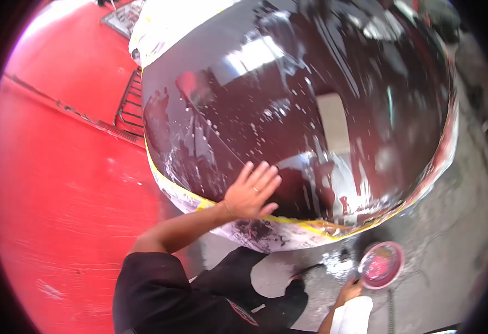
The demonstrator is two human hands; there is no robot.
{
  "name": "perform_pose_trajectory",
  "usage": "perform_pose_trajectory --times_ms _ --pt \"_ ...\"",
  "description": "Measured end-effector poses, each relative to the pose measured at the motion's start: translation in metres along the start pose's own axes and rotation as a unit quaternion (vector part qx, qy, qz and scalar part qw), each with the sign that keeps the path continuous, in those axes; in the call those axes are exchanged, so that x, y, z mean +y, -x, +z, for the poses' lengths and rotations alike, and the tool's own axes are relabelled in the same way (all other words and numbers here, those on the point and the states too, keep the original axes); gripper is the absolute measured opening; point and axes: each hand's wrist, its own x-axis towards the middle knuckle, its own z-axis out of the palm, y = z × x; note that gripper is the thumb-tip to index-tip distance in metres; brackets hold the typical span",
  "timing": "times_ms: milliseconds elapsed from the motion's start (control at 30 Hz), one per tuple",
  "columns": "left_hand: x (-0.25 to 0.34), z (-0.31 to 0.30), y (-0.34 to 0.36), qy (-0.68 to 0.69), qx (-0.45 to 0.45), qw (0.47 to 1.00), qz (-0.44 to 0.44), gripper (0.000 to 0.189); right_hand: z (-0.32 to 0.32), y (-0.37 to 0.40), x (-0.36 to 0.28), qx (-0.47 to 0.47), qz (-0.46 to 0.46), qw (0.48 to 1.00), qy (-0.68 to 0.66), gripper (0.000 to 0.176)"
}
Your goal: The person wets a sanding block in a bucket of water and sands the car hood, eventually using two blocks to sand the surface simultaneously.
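A dark, wet car hood (244,139) is seen, bordered by masking paper (305,236) and yellow tape (202,201). Over the hood's near edge, left of its middle, the left hand (252,192) is held palm down, its fingers (260,175) extended and slightly parted, with nothing gripped; whether the surface is pressed cannot be told. A ring (255,189) is worn on one finger. To the right of the hood's centre, well apart from that hand, a beige rectangular pad (334,123) is laid flat, its longer sides running roughly from the far edge toward the near edge. Whitish streaks and drops are spread across the hood.

Beyond the near edge, toward its right end, the right hand (351,290) is held low, just beside the rim of a pink basin (397,271). Its fingers are partly hidden, and whether the rim is gripped cannot be told. White cloth (353,316) is seen at that wrist. Concrete floor (439,222) is shown below. Along the hood's left edge, a black barred rack (130,107) is placed against a red surface (71,183).
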Motion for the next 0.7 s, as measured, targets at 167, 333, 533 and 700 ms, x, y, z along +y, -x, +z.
perform_pose_trajectory --times_ms 167,333,533,700 --pt "-0.015 -0.013 0.004 0.215 0.091 0.972 -0.043 0.056 -0.139 -0.004 -0.207 0.081 0.02 0.995 -0.047 0.045" --pt "-0.053 -0.046 0.026 0.296 0.232 0.915 -0.148 0.051 -0.198 -0.009 -0.394 0.213 0.01 0.975 -0.068 0.041" --pt "-0.22 -0.083 0.065 0.197 0.259 0.903 -0.279 0.035 -0.182 0.01 -0.557 0.194 -0.222 0.948 -0.119 0.032" --pt "-0.329 -0.087 0.082 0.069 0.229 0.894 -0.379 0.041 -0.132 0.031 -0.654 0.073 -0.354 0.922 -0.142 0.033"
